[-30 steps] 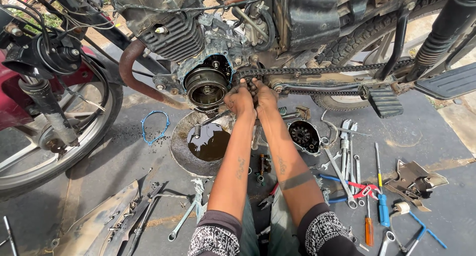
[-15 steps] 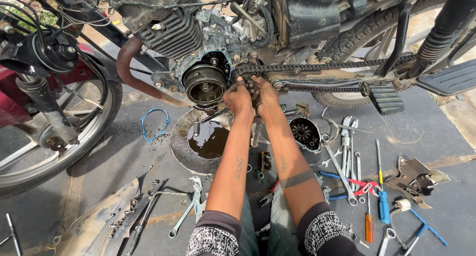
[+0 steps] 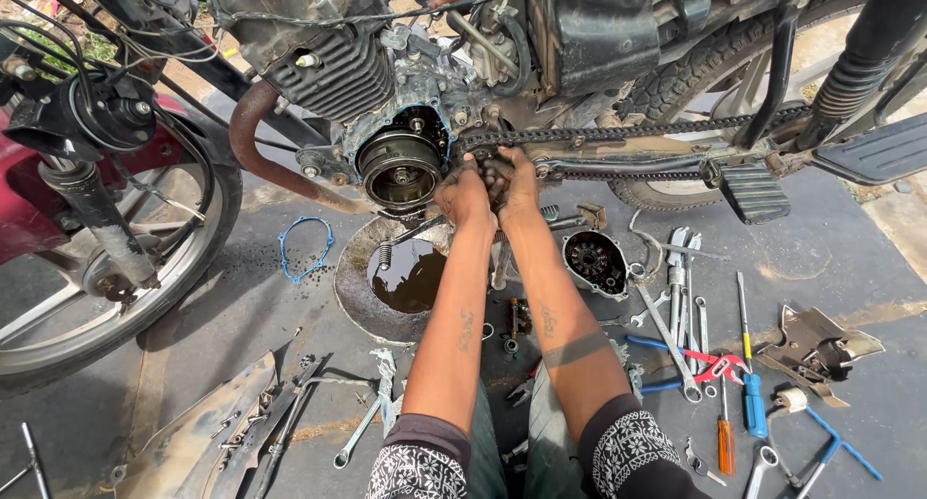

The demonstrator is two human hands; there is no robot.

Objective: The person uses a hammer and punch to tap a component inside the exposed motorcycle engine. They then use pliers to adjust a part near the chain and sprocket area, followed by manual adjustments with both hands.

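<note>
At the frame's centre, the left hand (image 3: 465, 195) and right hand (image 3: 517, 182) press together on the drive chain (image 3: 618, 132) where it meets the engine (image 3: 401, 166). The side cover (image 3: 596, 262) already lies off beside the oil pan (image 3: 406, 277) (oil drained), with reassembly seemingly left. Whether the fingers clasp anything I cannot tell; they hide the sprocket.

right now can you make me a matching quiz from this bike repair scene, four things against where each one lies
Things:
1. blue gasket
2. oil drain pan
3. engine side cover
4. orange-handled screwdriver

Places:
A. under the open engine, holding dark oil
B. on the ground just right of the right forearm
C. near the front wheel, left of the pan
D. bottom right, among the loose tools

Pairs: 1-C, 2-A, 3-B, 4-D
</note>
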